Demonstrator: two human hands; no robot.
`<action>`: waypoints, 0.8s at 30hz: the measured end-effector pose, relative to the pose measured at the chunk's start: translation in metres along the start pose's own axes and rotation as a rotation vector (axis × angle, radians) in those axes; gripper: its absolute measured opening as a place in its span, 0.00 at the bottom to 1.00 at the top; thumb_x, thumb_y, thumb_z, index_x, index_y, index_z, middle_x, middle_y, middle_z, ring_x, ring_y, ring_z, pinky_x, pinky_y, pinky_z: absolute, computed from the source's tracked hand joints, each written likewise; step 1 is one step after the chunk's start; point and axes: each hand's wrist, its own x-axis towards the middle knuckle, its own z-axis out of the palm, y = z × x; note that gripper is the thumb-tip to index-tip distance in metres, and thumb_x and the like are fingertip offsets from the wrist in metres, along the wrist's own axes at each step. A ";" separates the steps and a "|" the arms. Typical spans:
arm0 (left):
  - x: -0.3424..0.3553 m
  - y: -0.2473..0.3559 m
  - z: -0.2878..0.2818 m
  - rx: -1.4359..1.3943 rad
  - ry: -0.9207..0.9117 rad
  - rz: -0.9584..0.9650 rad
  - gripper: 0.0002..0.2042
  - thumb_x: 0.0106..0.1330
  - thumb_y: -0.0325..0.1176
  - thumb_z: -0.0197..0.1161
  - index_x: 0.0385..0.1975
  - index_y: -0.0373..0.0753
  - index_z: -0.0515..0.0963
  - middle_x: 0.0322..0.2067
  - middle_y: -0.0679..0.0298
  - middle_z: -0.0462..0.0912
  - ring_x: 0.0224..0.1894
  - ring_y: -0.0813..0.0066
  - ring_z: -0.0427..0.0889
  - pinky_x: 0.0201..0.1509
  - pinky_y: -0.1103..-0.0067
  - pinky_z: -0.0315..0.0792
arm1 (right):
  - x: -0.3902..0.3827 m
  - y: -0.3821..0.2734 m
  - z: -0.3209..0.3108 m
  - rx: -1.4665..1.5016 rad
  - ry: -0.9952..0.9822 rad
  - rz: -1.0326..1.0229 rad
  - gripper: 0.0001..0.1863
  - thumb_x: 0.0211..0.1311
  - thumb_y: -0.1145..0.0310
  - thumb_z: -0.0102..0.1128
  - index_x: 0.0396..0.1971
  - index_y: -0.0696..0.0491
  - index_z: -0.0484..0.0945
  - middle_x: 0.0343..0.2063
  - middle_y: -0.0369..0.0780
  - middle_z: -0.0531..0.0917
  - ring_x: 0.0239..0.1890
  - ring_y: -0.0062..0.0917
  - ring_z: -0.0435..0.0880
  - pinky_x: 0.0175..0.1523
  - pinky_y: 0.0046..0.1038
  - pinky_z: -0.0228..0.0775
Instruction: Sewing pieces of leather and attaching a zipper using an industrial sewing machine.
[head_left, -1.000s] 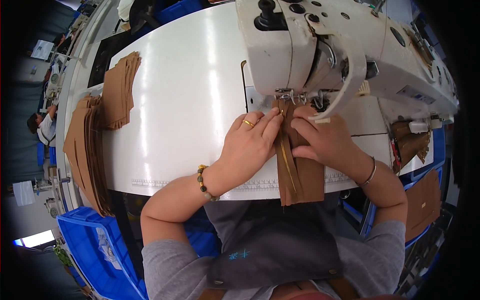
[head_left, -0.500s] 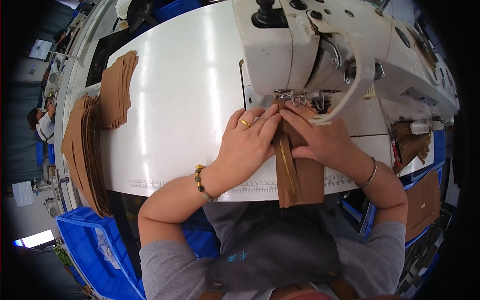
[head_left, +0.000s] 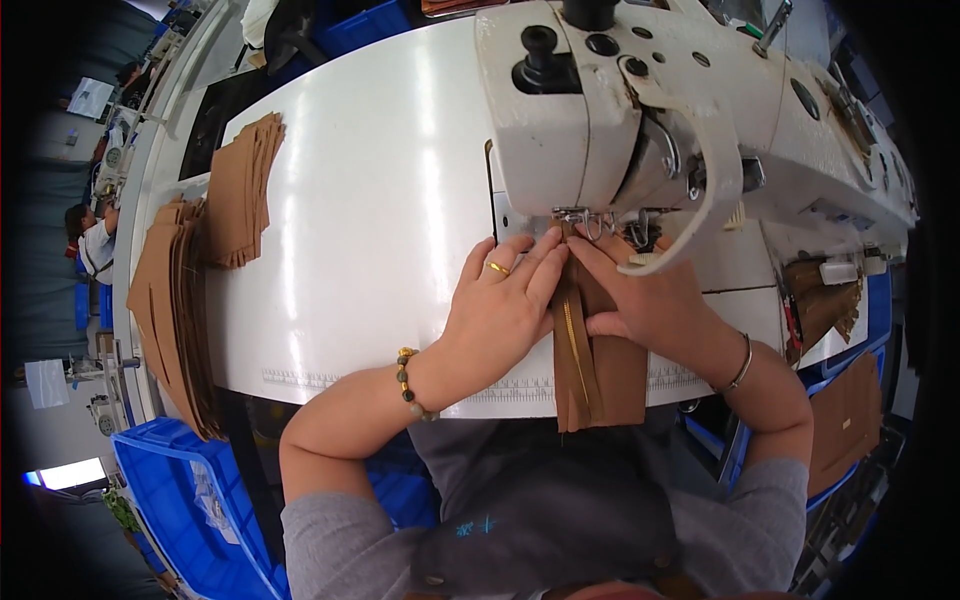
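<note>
A brown zipper [head_left: 569,340] with gold-coloured teeth lies lengthwise on a brown fabric panel [head_left: 620,375], their far ends under the presser foot [head_left: 585,222] of a white sewing machine [head_left: 545,130]. My left hand [head_left: 505,300] rests flat at the zipper's left side, fingertips on the tape close to the foot. On the panel's right side lies my right hand [head_left: 645,290], its fingers stretched toward the foot and its thumb apart from them. Both hands press on the work from above. The needle point and the stitch line cannot be made out.
Stacked brown pieces [head_left: 165,310] stand at the table's left edge, with a smaller stack [head_left: 243,190] behind. A blue crate [head_left: 190,500] sits below on the left. More brown pieces [head_left: 825,290] lie right of the machine. A ruler strip [head_left: 510,385] runs along the white table's near edge.
The whole view has shifted slightly, so the machine and table appear lower. My hands keep nearly the same place on the zipper and panel.
</note>
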 end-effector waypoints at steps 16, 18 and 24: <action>0.004 -0.003 0.003 0.074 -0.005 0.029 0.36 0.57 0.39 0.73 0.67 0.33 0.71 0.66 0.59 0.76 0.63 0.60 0.73 0.70 0.57 0.65 | 0.000 0.005 0.000 -0.059 -0.001 0.015 0.50 0.35 0.50 0.82 0.64 0.55 0.78 0.41 0.42 0.86 0.48 0.36 0.83 0.65 0.39 0.69; 0.004 -0.003 0.004 0.044 -0.004 0.042 0.37 0.57 0.39 0.73 0.67 0.33 0.72 0.65 0.59 0.76 0.62 0.60 0.73 0.70 0.57 0.65 | 0.000 0.005 -0.001 -0.057 -0.007 0.025 0.48 0.35 0.51 0.82 0.62 0.55 0.79 0.41 0.42 0.86 0.48 0.36 0.83 0.65 0.39 0.70; 0.004 -0.005 0.005 0.009 0.000 0.039 0.36 0.57 0.40 0.73 0.67 0.34 0.73 0.65 0.59 0.76 0.63 0.60 0.72 0.70 0.58 0.65 | 0.002 0.003 -0.008 -0.003 -0.085 0.068 0.45 0.38 0.54 0.81 0.61 0.53 0.77 0.53 0.43 0.83 0.58 0.39 0.80 0.67 0.42 0.68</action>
